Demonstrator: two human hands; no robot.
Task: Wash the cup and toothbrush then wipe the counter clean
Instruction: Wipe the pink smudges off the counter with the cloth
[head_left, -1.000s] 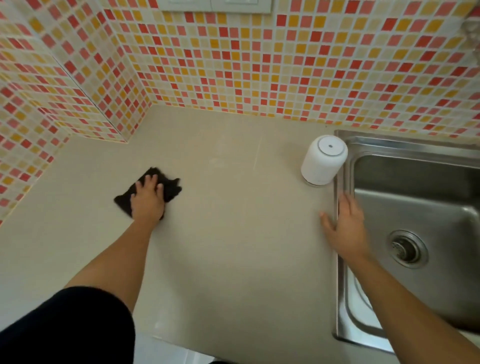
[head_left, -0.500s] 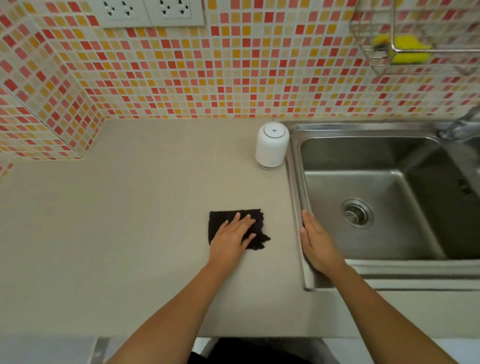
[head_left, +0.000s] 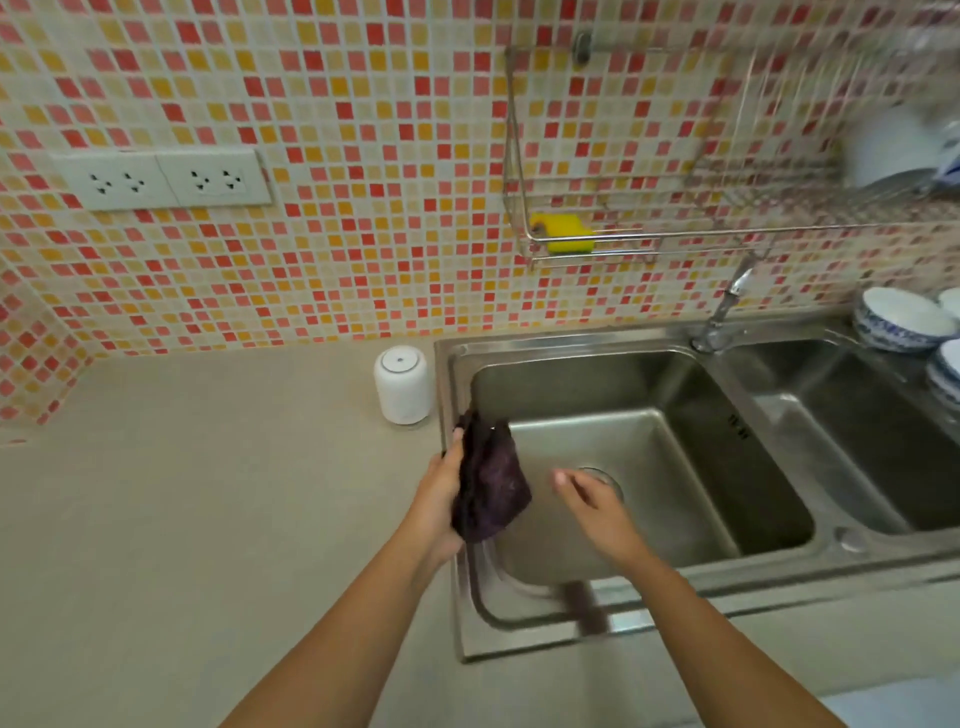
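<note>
My left hand holds a dark cloth lifted off the beige counter, over the left edge of the steel sink. The cloth hangs bunched from my fingers. My right hand hovers over the left basin near the drain, fingers apart, holding nothing. A white cup stands upside down on the counter just left of the sink rim. No toothbrush is in view.
A tap rises behind the sink divider. A wire rack on the tiled wall holds a yellow sponge. Blue-and-white bowls sit at the far right. Two wall sockets are on the left.
My left hand has picked the cloth up from the counter and carried it right, over the sink edge. My right hand has left the sink rim and moved over the basin.
</note>
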